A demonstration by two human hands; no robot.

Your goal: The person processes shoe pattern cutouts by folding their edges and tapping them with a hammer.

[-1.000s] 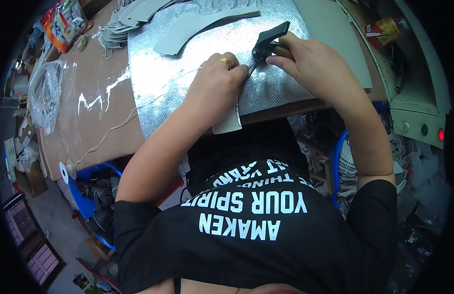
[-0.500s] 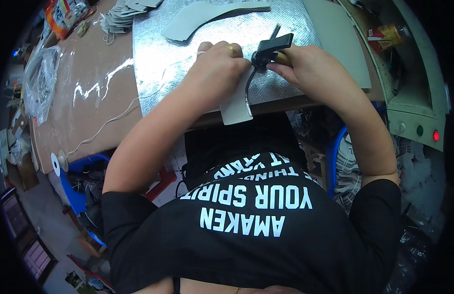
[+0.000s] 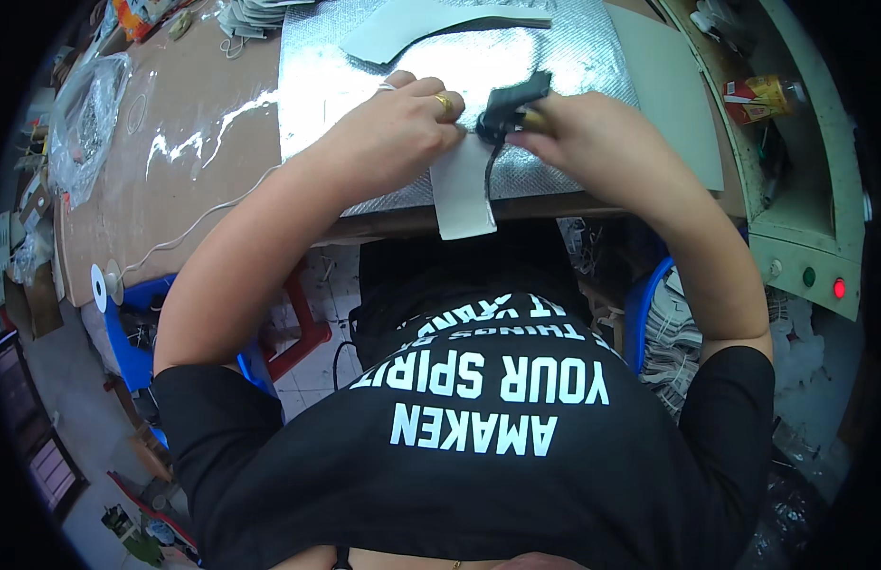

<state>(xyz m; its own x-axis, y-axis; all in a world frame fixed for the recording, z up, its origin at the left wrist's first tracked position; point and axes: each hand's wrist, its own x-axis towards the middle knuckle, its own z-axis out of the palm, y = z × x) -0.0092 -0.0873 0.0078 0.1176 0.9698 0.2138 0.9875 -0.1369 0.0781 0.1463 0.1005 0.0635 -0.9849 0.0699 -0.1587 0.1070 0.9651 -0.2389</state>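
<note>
Left hand (image 3: 398,125): being kept to the left of the work, nearer to the strip than the other hand; curled fingers are being closed on the strip's upper end.
Pale strip (image 3: 462,198): being held between the hands, just below and to the right of the left-hand grip; its long axis is running toward the wearer, with the lower end being left overhanging the near edge of the table (image 3: 208,119).
Dark edging (image 3: 489,183): being carried along the strip's right side, lined up roughly under the tool.
Black tool (image 3: 505,106): being held at the strip's upper right corner, its upper part being slanted up to the right.
Right hand (image 3: 575,123): being wrapped around the tool's yellowish handle, to the right of the strip.
Thread (image 3: 210,213): being hidden under the left forearm; whether the strip is being reached by it cannot be told.
Left fingertips: being covered by the hand's own back, along with the strip's top end.
Tool tip: being blurred; contact with the edging cannot be confirmed.
Right fingers: being partly hidden behind the tool.
</note>
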